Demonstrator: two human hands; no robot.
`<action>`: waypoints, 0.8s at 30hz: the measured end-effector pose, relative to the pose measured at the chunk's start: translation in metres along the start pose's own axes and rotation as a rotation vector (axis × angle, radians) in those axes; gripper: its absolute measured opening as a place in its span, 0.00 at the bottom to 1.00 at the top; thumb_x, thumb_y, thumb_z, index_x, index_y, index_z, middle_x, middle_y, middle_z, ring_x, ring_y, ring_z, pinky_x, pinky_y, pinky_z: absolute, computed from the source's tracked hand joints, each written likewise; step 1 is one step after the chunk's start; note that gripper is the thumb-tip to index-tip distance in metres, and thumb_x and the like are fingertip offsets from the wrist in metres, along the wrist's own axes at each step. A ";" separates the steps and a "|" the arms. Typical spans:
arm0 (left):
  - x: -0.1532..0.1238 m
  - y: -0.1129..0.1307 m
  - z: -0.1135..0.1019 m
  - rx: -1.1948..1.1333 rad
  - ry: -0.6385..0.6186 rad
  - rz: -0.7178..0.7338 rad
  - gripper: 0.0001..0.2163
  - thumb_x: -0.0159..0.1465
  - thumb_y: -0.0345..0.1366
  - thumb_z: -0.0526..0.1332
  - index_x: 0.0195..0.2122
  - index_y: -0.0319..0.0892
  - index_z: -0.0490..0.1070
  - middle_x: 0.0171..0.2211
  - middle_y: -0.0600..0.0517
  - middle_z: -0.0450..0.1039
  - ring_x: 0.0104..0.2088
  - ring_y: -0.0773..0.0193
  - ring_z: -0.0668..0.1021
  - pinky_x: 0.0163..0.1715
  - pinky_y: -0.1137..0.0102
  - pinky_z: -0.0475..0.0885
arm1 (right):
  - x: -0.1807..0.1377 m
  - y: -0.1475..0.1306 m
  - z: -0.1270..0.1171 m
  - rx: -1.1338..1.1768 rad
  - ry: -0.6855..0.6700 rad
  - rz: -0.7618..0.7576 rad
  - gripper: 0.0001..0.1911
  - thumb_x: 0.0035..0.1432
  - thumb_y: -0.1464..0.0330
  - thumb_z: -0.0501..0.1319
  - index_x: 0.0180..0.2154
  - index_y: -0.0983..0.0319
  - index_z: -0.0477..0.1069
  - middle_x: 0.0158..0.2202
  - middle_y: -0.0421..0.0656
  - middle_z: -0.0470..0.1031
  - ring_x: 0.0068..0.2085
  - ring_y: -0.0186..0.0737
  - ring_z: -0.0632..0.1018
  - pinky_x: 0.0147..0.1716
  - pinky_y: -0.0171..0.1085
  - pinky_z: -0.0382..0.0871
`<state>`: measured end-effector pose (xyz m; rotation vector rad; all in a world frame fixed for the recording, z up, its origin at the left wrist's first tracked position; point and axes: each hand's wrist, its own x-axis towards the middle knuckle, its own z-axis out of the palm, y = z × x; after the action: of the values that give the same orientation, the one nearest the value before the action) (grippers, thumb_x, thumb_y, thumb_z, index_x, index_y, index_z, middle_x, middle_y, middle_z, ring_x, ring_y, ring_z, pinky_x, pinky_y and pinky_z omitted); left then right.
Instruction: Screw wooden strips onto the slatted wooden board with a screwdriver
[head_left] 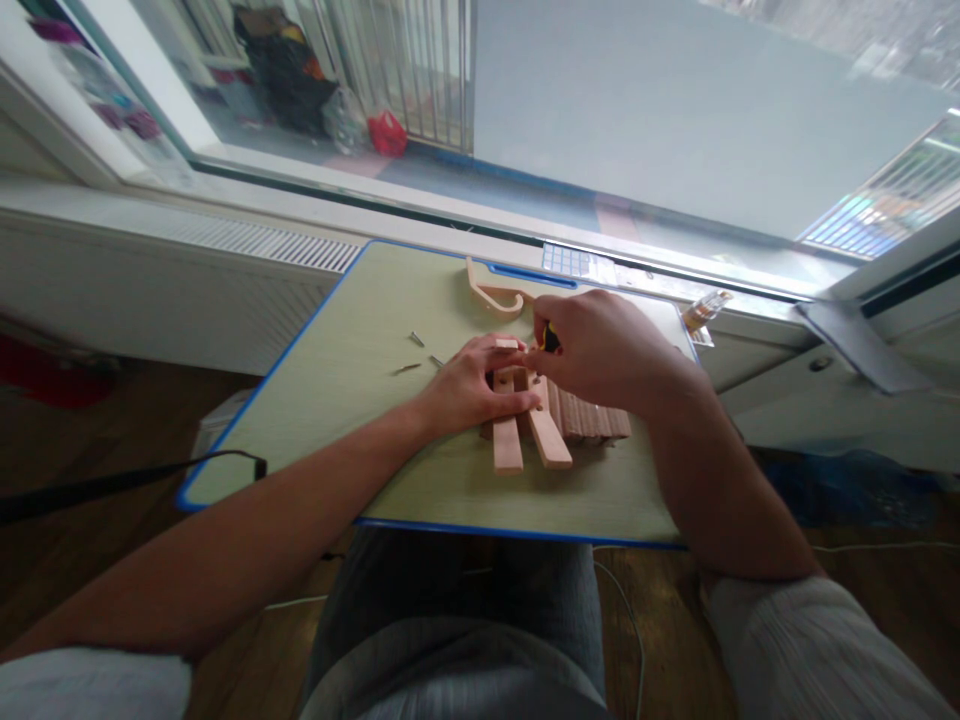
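My left hand (480, 382) is closed around joined pale wooden pieces (508, 447), its thumb lying across them. A second wooden leg (551, 440) angles out beside the first toward me. Gripped in my right hand (600, 345) is a tool with a black-and-yellow handle (551, 338), which looks like a screwdriver; its tip is hidden at the wood. Under the wooden pieces lies a block of layered corrugated cardboard (592, 415). A curved wooden hook-shaped piece (495, 297) rests beyond my hands. To the left are loose screws (416, 339) and a thin pointed bit (407, 368).
The small table (435, 490) has a blue edge and a blue pen groove (532, 275) at its far side. A window and a radiator (187, 270) stand behind it. A small bottle (706, 310) is at the right, and a black strap (150, 475) reaches over the left edge.
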<state>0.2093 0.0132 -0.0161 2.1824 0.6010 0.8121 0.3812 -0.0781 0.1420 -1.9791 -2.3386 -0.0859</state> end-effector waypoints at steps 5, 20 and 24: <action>0.000 0.000 -0.001 -0.004 -0.006 0.007 0.22 0.61 0.51 0.77 0.54 0.49 0.85 0.63 0.46 0.77 0.66 0.47 0.78 0.73 0.50 0.71 | 0.000 0.001 0.000 -0.016 -0.013 0.032 0.16 0.68 0.58 0.62 0.43 0.63 0.82 0.33 0.50 0.82 0.33 0.45 0.76 0.32 0.43 0.53; 0.000 0.001 0.000 0.008 0.004 -0.019 0.24 0.60 0.51 0.78 0.55 0.48 0.86 0.63 0.44 0.78 0.65 0.46 0.79 0.73 0.50 0.71 | -0.003 0.010 -0.003 0.188 -0.109 -0.124 0.14 0.56 0.73 0.62 0.45 0.61 0.76 0.42 0.48 0.82 0.41 0.43 0.77 0.38 0.40 0.63; 0.000 0.000 0.000 0.006 0.006 -0.006 0.22 0.61 0.51 0.77 0.53 0.48 0.86 0.63 0.45 0.78 0.65 0.46 0.79 0.73 0.50 0.71 | -0.003 0.009 -0.003 0.130 -0.058 -0.096 0.12 0.58 0.70 0.63 0.44 0.62 0.79 0.41 0.49 0.83 0.40 0.45 0.78 0.38 0.40 0.62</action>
<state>0.2094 0.0132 -0.0159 2.1834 0.6129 0.8152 0.3906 -0.0801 0.1443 -1.8340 -2.4064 0.1162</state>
